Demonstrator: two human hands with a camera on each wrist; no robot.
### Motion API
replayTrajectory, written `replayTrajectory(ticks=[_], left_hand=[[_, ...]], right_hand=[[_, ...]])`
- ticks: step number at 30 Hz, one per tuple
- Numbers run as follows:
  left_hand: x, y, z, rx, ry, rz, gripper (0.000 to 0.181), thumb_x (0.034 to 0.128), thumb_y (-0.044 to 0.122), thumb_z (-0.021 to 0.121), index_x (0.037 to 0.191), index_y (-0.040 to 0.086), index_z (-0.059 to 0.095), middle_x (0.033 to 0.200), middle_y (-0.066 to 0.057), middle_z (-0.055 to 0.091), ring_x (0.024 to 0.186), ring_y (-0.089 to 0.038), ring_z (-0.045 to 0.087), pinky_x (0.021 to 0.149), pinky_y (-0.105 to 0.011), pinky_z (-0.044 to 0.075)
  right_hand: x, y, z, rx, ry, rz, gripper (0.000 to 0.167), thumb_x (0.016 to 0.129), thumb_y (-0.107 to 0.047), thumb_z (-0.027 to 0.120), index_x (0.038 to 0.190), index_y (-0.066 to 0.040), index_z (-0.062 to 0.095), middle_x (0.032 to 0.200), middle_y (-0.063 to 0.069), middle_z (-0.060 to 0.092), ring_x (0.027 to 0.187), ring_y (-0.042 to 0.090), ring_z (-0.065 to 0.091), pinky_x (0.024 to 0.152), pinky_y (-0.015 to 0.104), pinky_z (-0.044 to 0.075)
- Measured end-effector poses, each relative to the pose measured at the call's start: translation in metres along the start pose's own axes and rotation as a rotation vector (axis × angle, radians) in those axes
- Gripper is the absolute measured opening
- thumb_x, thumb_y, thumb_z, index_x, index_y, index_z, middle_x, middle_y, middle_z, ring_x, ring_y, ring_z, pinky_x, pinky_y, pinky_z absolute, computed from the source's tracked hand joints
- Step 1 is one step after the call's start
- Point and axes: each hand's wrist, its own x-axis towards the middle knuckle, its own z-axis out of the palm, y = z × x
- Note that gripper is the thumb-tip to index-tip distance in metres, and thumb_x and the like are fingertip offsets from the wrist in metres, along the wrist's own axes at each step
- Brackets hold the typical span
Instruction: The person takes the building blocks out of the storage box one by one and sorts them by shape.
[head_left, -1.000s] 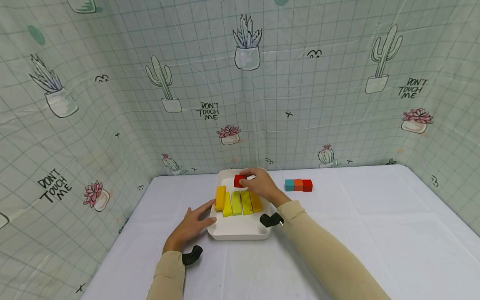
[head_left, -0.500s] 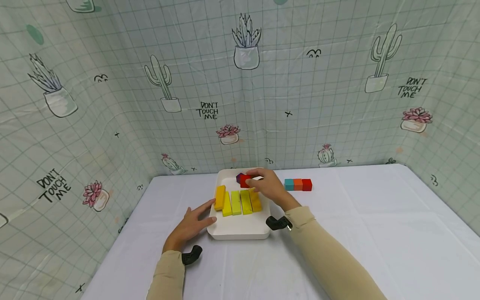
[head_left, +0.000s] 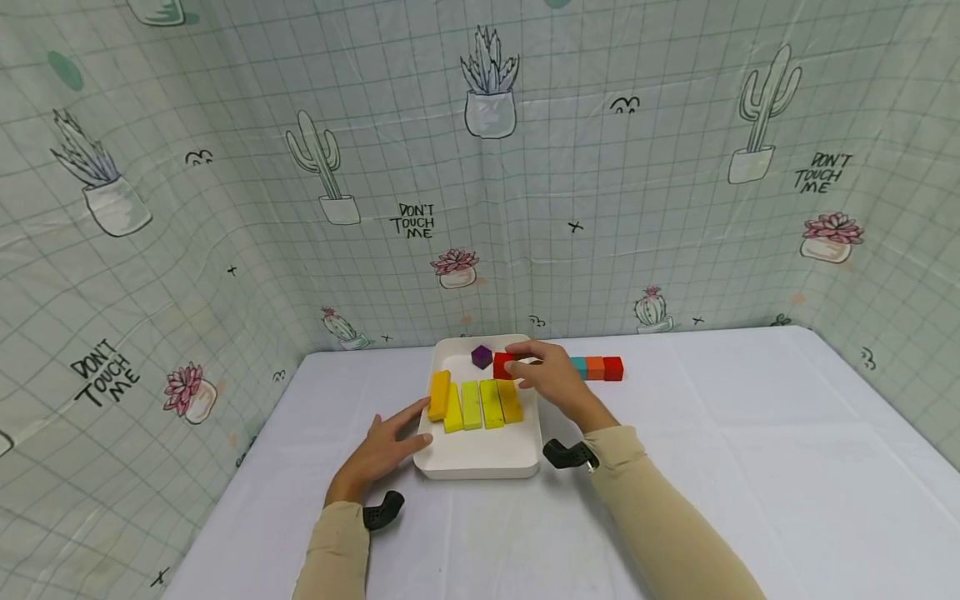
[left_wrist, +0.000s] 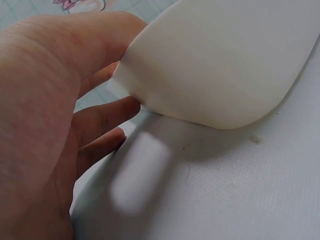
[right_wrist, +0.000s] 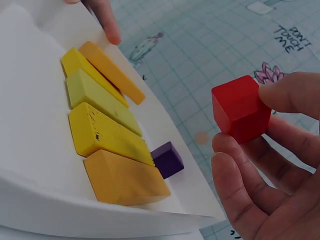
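In the head view, my right hand (head_left: 557, 377) pinches a red cube (head_left: 503, 366) above the far right part of the white tray (head_left: 480, 460). The right wrist view shows this cube between thumb and fingertips, raised off the tray. A purple block (head_left: 482, 357) lies near the tray's far end. Several yellow and orange blocks (head_left: 471, 405) lie side by side across the tray's middle; the leftmost orange one (head_left: 439, 396) is by the left wall. My left hand (head_left: 380, 454) rests against the tray's left side, fingers loosely extended and spread along the rim.
A teal cube (head_left: 580, 368), an orange cube (head_left: 595, 368) and another red cube (head_left: 612, 368) stand in a row on the white table to the right of the tray. A patterned cloth backdrop (head_left: 555, 275) rises behind the table's far edge.
My right hand has moved rightward with the red cube, from the tray's far middle toward its right edge. The purple block has come into sight. My left hand has stayed put.
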Motion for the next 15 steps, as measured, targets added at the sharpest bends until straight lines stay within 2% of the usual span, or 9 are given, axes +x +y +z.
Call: replayTrajectory(ticks=[15], left_hand=[[0.0,-0.001,0.001,0.011,0.01,-0.005,0.065,0.0951,0.04,0.064,0.155,0.026,0.042,0.159,-0.008,0.036,0.151,-0.04,0.011,0.116,-0.063,-0.011]], right_hand=[[-0.014,-0.001,-0.028,-0.03,0.003,-0.043,0.046,0.095,-0.027,0.068,0.137,-0.009,0.061,0.13,0.009,0.062,0.108,0.033,0.063,0.087,0.036,0.058]])
